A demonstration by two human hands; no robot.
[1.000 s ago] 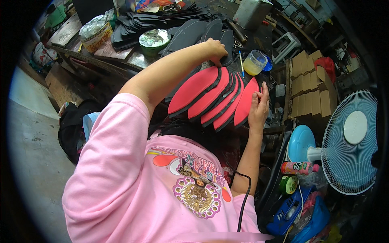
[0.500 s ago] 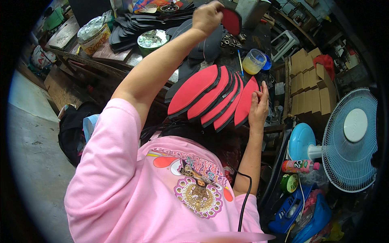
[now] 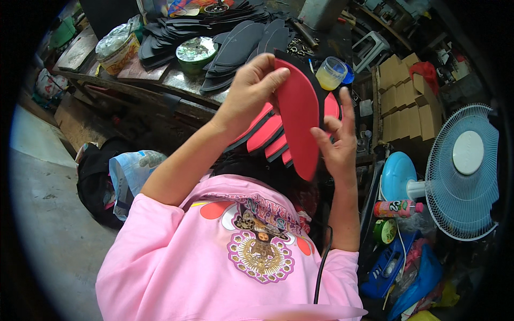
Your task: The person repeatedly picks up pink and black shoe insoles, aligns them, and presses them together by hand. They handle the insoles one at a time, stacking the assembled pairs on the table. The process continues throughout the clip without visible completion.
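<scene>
My left hand (image 3: 250, 92) is raised in front of me and pinches the top end of a red shoe sole with a black back (image 3: 297, 115), held upright. My right hand (image 3: 336, 143) is just to its right, fingers spread, touching that sole's edge and holding a fanned stack of red-and-black soles (image 3: 263, 132) that shows behind and to the left of the upright one. Both hands are above my pink printed shirt (image 3: 235, 251).
A workbench (image 3: 176, 80) at the back carries piles of black soles (image 3: 241, 35), a round tin (image 3: 196, 52), a bucket (image 3: 116, 54) and a jar of yellow liquid (image 3: 330, 73). Cardboard boxes (image 3: 404, 104) and a blue fan (image 3: 463, 171) stand right. Bags (image 3: 115, 174) lie on the floor left.
My left hand reached up to the bench, took one red sole and has brought it down against the fanned stack in my right hand.
</scene>
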